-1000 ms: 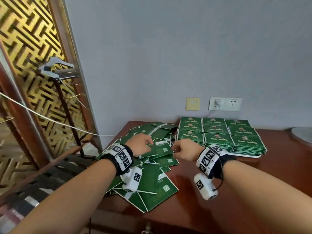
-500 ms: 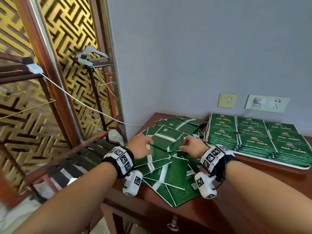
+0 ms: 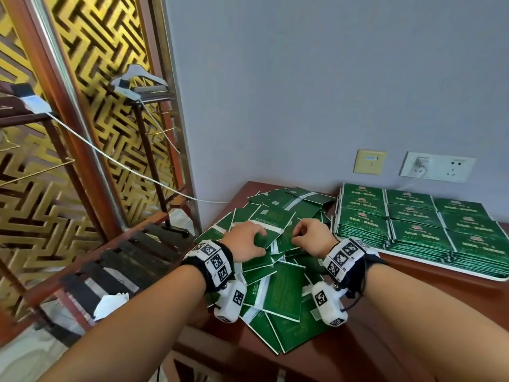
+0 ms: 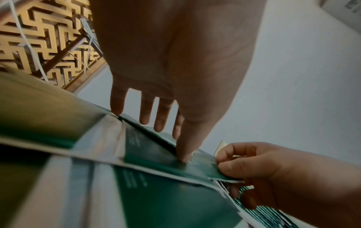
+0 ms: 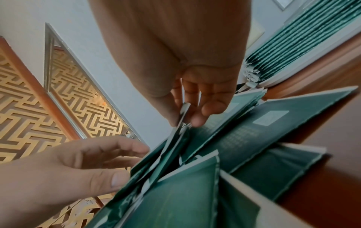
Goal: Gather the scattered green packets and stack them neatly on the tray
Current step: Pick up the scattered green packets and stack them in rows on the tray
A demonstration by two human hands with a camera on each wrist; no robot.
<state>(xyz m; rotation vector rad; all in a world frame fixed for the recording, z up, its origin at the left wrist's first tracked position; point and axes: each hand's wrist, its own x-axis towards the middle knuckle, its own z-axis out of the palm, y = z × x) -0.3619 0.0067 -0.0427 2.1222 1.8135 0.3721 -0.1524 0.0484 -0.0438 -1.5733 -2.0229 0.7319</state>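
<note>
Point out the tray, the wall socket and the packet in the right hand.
tray (image 3: pixel 429 264): head view, white front rim below the stacks.
wall socket (image 3: pixel 438 166): head view, middle of the white plate.
packet (image 5: pixel 182 114): right wrist view, edge pinched by the right hand (image 5: pixel 187 86).

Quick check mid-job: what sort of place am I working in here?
Probably a hotel or restaurant back corner, though that is a guess. A polished wooden table stands against a plain wall with sockets, beside a gold lattice screen. Green packets lie heaped beside a stacked tray.
</note>
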